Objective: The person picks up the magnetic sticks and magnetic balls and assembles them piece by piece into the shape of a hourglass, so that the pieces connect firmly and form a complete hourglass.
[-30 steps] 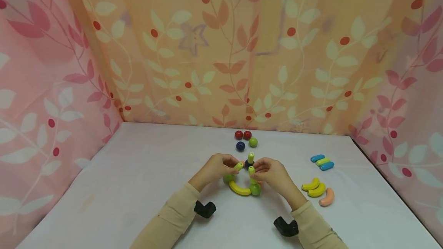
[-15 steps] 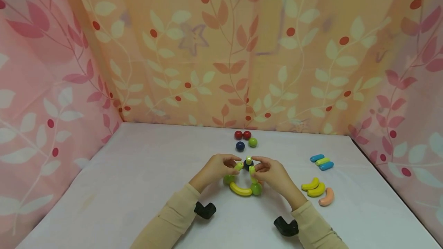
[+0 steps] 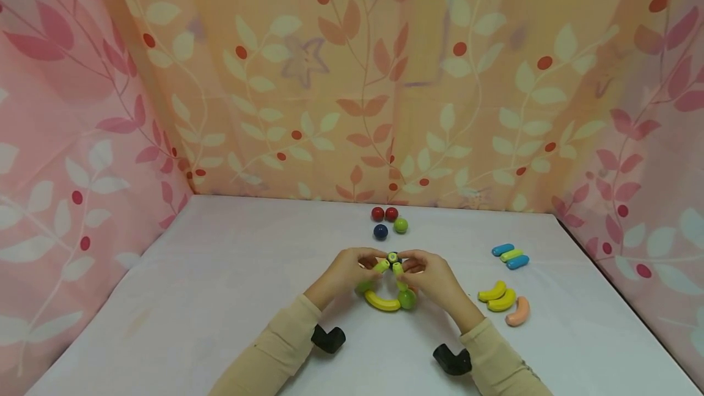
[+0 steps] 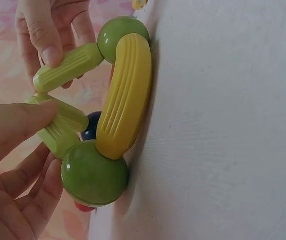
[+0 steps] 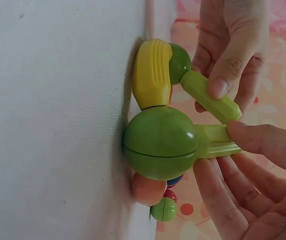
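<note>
A magnetic ball-and-stick frame stands on the table, its front edge a curved yellow stick [image 3: 382, 304] between two green balls [image 3: 407, 299]. My left hand [image 3: 346, 271] pinches the light green stick [image 5: 208, 94] rising from the left green ball [image 4: 94, 172]. Between thumb and fingers, my right hand [image 3: 431, 275] holds another light green stick [image 4: 70, 66] on the right ball. A third light green stick [image 4: 68, 114] leans inward from a dark blue ball [image 4: 90, 128] at the back. The upper ends of the sticks come close together. A curved orange stick [image 5: 149, 189] joins the right ball.
Behind the frame lie two red balls [image 3: 377, 214], a blue ball [image 3: 381, 232] and a green ball [image 3: 401, 225]. At right are blue and green straight sticks [image 3: 510, 256], yellow curved sticks [image 3: 502, 300] and an orange one [image 3: 517, 312]. Black wrist-camera mounts [image 3: 329, 340] hang below both wrists.
The back light green stick has tipped from upright toward the front, between the other two. My fingertips have come closer together around the top, still holding the two side sticks.
</note>
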The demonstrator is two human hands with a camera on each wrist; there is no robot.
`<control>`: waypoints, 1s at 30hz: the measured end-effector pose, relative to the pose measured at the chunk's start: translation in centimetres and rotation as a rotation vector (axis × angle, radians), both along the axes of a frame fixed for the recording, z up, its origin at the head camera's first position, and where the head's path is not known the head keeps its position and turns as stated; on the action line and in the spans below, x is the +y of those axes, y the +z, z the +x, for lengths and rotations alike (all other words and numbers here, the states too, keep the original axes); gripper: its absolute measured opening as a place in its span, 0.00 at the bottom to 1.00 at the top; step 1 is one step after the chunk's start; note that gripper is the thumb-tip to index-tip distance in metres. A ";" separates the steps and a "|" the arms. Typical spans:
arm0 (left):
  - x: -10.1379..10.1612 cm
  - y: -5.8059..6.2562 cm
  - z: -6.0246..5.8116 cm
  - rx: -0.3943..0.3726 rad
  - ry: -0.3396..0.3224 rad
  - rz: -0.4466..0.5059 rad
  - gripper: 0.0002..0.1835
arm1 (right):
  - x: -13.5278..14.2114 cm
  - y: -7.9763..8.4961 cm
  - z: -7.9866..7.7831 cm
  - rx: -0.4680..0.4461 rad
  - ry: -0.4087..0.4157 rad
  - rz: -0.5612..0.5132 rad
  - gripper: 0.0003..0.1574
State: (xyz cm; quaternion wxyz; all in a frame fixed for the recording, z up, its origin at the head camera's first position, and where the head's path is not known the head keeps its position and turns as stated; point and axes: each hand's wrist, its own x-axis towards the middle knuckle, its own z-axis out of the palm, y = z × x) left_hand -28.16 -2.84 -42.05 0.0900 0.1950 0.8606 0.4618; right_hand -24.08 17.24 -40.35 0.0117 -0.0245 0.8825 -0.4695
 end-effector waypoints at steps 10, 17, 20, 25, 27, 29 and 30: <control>0.2 -0.1 0.3 0.018 0.001 0.014 0.17 | -0.2 -0.1 0.0 0.010 -0.012 0.008 0.22; 0.3 -0.3 0.2 0.043 -0.005 0.023 0.16 | -0.2 -0.2 -0.1 0.028 -0.008 0.024 0.22; 0.3 -0.2 0.3 0.049 -0.005 0.023 0.16 | -0.2 -0.1 0.0 0.033 -0.008 0.027 0.21; 0.2 -0.1 0.5 0.035 0.000 0.026 0.16 | -0.2 -0.1 0.1 0.037 0.001 0.017 0.21; 0.2 0.0 0.5 0.030 0.001 0.025 0.16 | -0.1 -0.1 0.0 0.045 0.009 0.014 0.21; 0.2 0.1 0.6 0.030 0.002 0.023 0.16 | 0.0 -0.1 0.0 0.054 0.015 0.013 0.22; 0.2 0.1 0.6 0.035 -0.002 0.024 0.16 | 0.0 -0.1 0.0 0.055 0.016 0.012 0.22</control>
